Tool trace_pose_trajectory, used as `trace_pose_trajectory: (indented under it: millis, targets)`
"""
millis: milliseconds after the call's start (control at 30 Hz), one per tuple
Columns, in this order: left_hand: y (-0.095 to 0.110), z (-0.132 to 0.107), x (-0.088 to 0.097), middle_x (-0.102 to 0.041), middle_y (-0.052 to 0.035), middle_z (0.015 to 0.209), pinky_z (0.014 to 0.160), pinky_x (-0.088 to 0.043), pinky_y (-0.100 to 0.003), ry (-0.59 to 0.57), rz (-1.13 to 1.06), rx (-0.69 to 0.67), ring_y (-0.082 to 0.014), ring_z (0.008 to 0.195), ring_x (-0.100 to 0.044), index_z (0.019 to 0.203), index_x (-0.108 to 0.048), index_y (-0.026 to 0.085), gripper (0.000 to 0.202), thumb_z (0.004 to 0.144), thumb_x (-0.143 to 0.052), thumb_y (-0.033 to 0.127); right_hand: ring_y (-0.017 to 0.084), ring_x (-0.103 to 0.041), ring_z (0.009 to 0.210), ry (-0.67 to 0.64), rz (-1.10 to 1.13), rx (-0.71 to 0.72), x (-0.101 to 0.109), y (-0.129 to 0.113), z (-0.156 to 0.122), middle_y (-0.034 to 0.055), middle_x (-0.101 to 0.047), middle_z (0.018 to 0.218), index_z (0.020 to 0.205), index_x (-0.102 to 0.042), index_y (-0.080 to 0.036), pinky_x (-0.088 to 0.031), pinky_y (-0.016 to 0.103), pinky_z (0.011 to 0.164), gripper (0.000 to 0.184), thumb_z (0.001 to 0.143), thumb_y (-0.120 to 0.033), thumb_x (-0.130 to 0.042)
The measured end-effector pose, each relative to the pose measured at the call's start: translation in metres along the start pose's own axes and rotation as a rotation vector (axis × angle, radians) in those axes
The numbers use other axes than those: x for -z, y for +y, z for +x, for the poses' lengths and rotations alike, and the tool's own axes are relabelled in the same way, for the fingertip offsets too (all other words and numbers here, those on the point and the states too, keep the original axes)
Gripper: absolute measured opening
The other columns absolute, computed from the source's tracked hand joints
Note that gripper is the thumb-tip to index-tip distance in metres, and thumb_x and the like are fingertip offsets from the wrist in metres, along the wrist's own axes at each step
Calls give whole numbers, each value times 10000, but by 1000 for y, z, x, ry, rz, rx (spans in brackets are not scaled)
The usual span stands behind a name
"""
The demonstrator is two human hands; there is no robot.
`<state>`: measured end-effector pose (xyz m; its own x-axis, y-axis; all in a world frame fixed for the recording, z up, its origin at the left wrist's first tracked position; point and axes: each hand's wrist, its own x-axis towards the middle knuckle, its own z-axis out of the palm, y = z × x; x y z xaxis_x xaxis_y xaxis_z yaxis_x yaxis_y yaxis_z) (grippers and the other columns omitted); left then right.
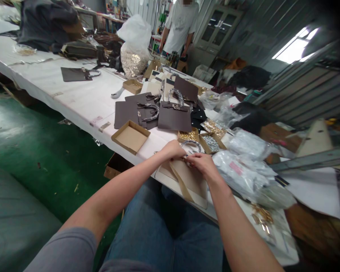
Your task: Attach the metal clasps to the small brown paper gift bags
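Observation:
A beige handbag panel (194,180) lies at the table's near edge, with a tan strap (181,182) running down across it. My left hand (174,150) is closed on the panel's upper edge, its fingertips mostly hidden. Close beside it, the fingers of my right hand (201,163) are pinched together at the same edge, near the strap's upper end; whatever small part sits between them is hidden. Just beyond both hands arches a plastic-wrapped handle (193,143). Small boxes of gold studs (188,135) and silver studs (210,143) stand behind the handle.
An open cardboard tray (130,136) sits left of my hands. Dark brown bag panels (174,117) with wrapped handles are piled ahead. Plastic-wrapped bundles (240,172) and gold hardware (262,217) lie on the right. A person in a white shirt (182,22) stands beyond the table.

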<state>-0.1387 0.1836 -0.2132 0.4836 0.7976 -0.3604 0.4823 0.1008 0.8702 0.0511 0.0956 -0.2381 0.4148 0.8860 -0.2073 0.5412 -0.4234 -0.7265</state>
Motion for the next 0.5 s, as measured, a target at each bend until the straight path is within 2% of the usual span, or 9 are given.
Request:
trace_pose_trajectory:
  millis: [133,200,267,367,400,500]
  targets:
    - [-10,0,-7,-603,-38,547,572,-454,-296,41,57,-167,-194,573,-596,660,-757,147,206,832,-805,248,202,-669,587,13,-24,-7,0,1,4,62,-749,630,746,-843,-180,-481,270,515,223,646,-378,-872]
    - [-14,-3,-14,-570,-6,557,579,-403,-272,86,57,-262,-162,608,-566,632,-722,151,212,825,-789,209,198,-660,580,15,-38,-13,0,2,7,57,-743,625,740,-839,-183,-467,267,508,221,645,-379,-874]
    - [-13,-13,-19,-524,18,556,577,-365,-259,93,18,-295,-139,612,-529,616,-683,155,231,821,-783,193,190,-643,567,20,-49,-23,-1,3,9,45,-718,595,728,-831,-181,-449,262,500,206,647,-366,-866]
    - [10,-46,-11,-505,34,565,561,-370,-253,48,-231,-241,-116,549,-479,731,-692,170,275,942,-766,330,172,-604,536,31,-63,-42,-4,2,11,22,-671,548,678,-801,-177,-415,257,486,171,635,-332,-860]
    - [23,-61,-3,-516,35,583,561,-381,-253,50,-345,-251,-110,536,-469,825,-716,180,306,1003,-740,427,165,-588,522,35,-68,-49,-6,1,11,14,-656,535,660,-789,-176,-400,257,478,162,626,-318,-861]
    - [60,-116,29,-537,17,627,600,-435,-265,122,-563,-337,-116,575,-526,999,-748,205,443,1040,-728,645,155,-552,484,60,-84,-49,-8,-4,9,-2,-624,502,651,-785,-171,-366,260,456,146,610,-281,-871]
